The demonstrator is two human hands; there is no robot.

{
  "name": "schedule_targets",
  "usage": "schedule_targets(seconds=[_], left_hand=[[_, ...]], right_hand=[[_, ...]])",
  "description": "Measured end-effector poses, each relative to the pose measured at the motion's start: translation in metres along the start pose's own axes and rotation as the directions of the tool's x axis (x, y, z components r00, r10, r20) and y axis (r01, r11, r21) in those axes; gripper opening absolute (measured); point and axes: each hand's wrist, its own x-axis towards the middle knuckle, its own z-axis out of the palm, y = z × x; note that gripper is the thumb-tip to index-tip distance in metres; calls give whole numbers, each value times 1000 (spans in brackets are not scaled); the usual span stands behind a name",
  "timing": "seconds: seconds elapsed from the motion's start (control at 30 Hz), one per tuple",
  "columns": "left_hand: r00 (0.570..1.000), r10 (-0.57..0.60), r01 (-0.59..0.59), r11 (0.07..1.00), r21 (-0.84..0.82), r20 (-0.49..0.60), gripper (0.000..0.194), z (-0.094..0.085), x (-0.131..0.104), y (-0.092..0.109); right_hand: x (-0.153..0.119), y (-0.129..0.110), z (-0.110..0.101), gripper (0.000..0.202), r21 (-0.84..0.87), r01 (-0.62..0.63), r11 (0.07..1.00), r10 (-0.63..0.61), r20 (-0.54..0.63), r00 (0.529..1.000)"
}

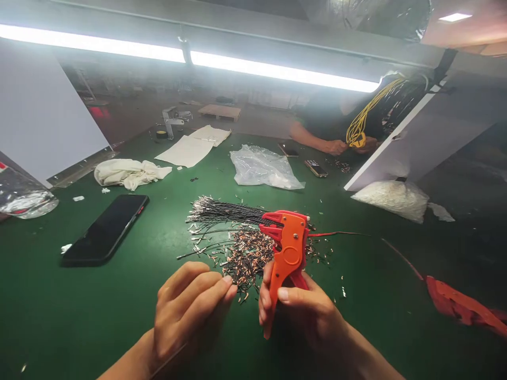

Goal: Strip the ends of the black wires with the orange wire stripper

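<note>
My right hand [303, 303] is wrapped round the handles of an orange and red wire stripper [292, 253], its jaws pointing left. Left of it, my left hand [192, 303] is closed, thumb and fingertips pressed together; what they pinch, if anything, is hidden. A thin pale line shows by the left wrist, perhaps a wire. Just beyond both hands lies a heap of short black wire offcuts [251, 250] with bare copper ends. Behind the heap, a bundle of black wires [225, 211] with pale metal tips runs partly behind the stripper.
A black phone [106, 229] lies at left, near a white cloth [130, 173]. Farther back are papers [190, 150] and a clear plastic bag [263, 166]. Another red tool [463, 301] lies at right. Across the table, a person's hands hold yellow wires [358, 138].
</note>
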Motion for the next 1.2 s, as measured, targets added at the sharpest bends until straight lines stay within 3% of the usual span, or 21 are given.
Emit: schedule_targets(seconds=[0.27,0.4,0.57,0.63,0.7,0.77,0.87,1.0,1.1,1.2], left_hand=[[992,128,-124,967,224,-4,21,-20,-3,-5],[998,53,-55,988,142,15,15,-15,-8,3],[997,53,-58,994,94,61,7,-5,-14,13],[991,122,-129,983,131,56,7,0,-16,19],[960,262,-276,948,159,101,12,7,-19,26],[912,324,-354,931,86,251,10,13,-20,31],[893,316,-321,946,-38,321,15,21,-21,31],[899,318,-310,948,-73,301,20,22,-16,22],[916,270,-257,963,-82,296,19,17,-11,19],[910,226,-193,973,-126,347,25,15,-4,21]], right_hand=[[-6,4,2,34,-7,-177,984,177,119,977],[-4,9,8,44,-5,-120,993,120,139,983],[-1,14,13,59,117,-78,990,74,38,997],[-1,12,12,59,144,-82,986,84,-14,996],[0,9,8,57,165,-92,982,103,-64,993],[1,5,4,54,195,-95,976,116,-99,988],[3,5,1,44,257,-100,961,127,-91,988],[3,14,4,34,350,-129,928,145,-20,989],[3,21,6,44,377,-134,916,143,4,990],[5,22,4,60,341,-83,936,108,-54,993]])
